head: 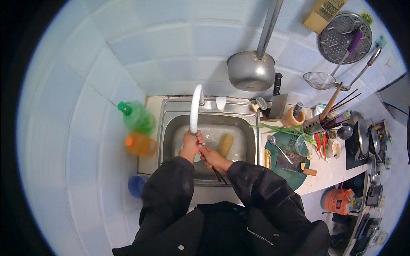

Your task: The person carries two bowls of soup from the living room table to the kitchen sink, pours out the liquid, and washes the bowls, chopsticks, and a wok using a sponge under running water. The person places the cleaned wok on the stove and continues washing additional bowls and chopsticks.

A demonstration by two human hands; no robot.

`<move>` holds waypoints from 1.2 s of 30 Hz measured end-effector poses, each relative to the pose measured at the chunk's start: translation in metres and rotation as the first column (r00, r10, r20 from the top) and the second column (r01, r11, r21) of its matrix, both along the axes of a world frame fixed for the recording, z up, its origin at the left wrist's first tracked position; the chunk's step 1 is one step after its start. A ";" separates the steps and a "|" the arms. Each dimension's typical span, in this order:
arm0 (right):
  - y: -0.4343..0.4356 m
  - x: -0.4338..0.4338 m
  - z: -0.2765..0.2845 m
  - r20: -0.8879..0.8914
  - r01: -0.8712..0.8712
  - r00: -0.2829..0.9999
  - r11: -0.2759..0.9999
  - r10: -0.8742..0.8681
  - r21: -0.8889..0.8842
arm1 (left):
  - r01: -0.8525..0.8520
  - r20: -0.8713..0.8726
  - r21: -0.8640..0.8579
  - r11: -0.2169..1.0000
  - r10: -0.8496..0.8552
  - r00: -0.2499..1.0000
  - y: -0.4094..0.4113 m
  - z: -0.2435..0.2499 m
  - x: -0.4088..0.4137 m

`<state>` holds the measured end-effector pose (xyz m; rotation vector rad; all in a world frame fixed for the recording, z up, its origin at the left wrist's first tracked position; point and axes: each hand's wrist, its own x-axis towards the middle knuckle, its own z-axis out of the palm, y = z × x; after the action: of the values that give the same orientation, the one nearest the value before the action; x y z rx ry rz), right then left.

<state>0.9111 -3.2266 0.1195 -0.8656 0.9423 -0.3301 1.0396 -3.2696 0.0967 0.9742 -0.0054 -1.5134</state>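
Under the white curved faucet [194,110], my left hand [191,144] is closed around something mostly hidden, at the left of the steel sink [211,116]. My right hand [214,158] touches it from the right, its fingers shut on dark chopsticks [219,176], whose ends stick out below towards me. In the basin, just right of my hands, lies a yellowish-brown loofah-like scrubber or vegetable [225,144]; which one I cannot tell. Shallow water seems to cover the basin floor around it.
A green bottle [139,118] and orange bottle [141,145] stand left of the sink. At right, a green cutting board [275,144] holds a cleaver [285,161], spoon [282,149] and glass bowl [302,145]. A saucepan [251,72] hangs on the wall; beneath, a utensil holder [312,124] stands.
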 end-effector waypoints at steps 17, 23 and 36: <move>0.013 0.009 -0.007 -0.540 -0.491 0.841 0.475 0.038 -0.731 | -0.410 0.192 0.012 0.912 0.400 0.896 -0.008 0.002 0.084; 0.013 -0.011 -0.010 -0.476 -0.333 0.876 0.623 -0.072 -0.708 | -0.264 0.042 0.016 0.964 0.263 0.964 0.006 0.003 0.027; 0.025 -0.049 0.040 0.065 -0.093 0.995 0.977 0.082 0.189 | -0.156 0.056 -0.077 0.985 0.160 0.985 -0.004 -0.008 0.022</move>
<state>0.8622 -3.2016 0.1593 -0.7144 0.8655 -0.1832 1.0619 -3.2737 0.0890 0.9415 -0.0262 -1.3284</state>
